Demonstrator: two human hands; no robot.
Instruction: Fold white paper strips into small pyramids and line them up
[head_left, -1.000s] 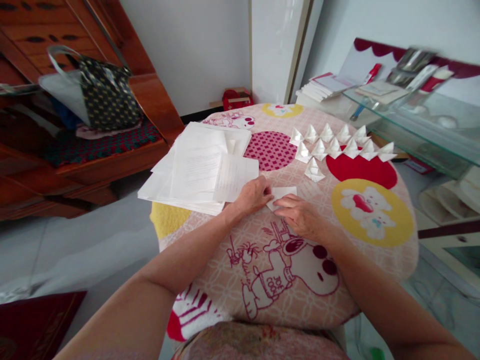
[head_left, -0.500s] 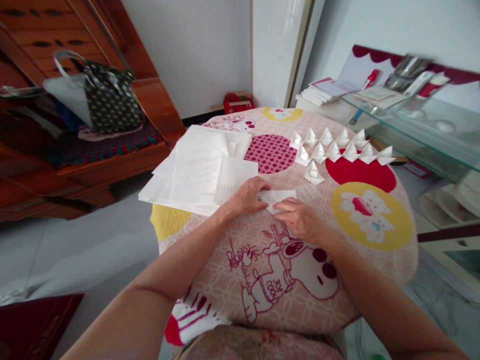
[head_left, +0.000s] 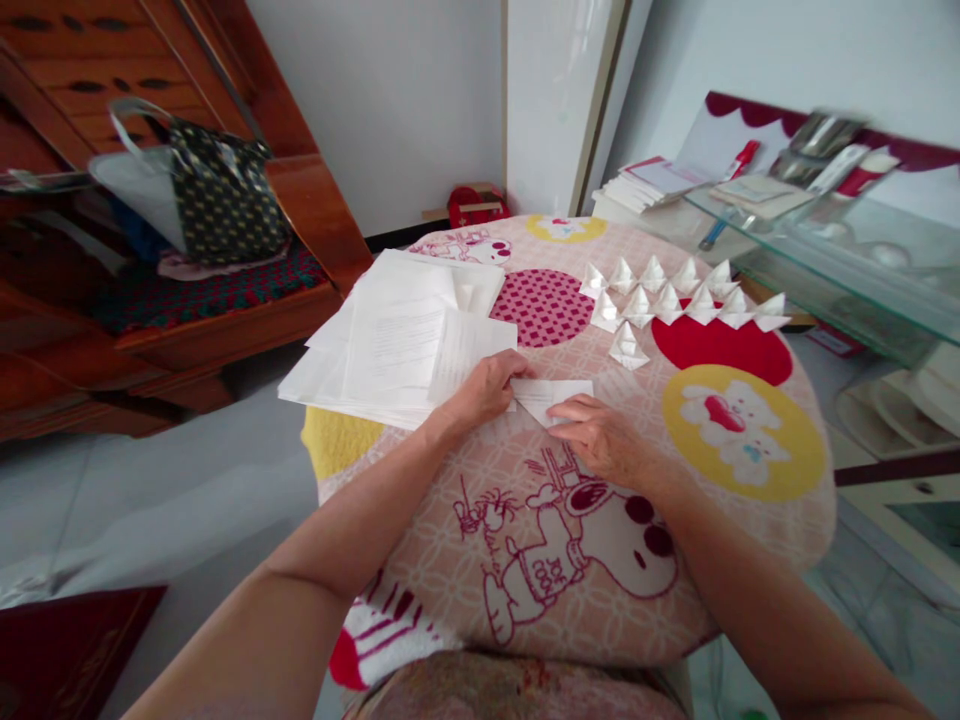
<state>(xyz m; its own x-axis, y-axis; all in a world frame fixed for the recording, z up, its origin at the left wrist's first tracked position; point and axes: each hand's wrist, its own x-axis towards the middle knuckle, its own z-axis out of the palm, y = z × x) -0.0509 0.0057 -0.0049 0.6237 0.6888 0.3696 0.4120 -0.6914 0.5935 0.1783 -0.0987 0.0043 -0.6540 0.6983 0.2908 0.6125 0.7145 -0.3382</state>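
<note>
A small folded sheet of paper [head_left: 553, 392] lies on the cloth-covered table between my hands, its lower left corner turned in at a slant. My left hand [head_left: 489, 387] has its fingers curled and pressed together at the sheet's left end; the thumb is mostly hidden. With thumb and fingers closed on the sheet's lower right part, my right hand [head_left: 600, 435] keeps it on the cloth. Beside my left hand spreads a stack of printed white paper [head_left: 397, 335]. Several folded paper boats [head_left: 628, 345] stand in rows beyond my right hand.
The patterned tablecloth [head_left: 720, 540] covers the rounded table. A glass shelf [head_left: 847, 265] with a red marker [head_left: 742, 158] and other small items adjoins it at the right. At the left, a dotted bag [head_left: 221, 195] sits on a wooden bench [head_left: 225, 325].
My left hand has shifted slightly left along the folded sheet, uncovering more of its left end. My right hand and the paper boats have stayed in place.
</note>
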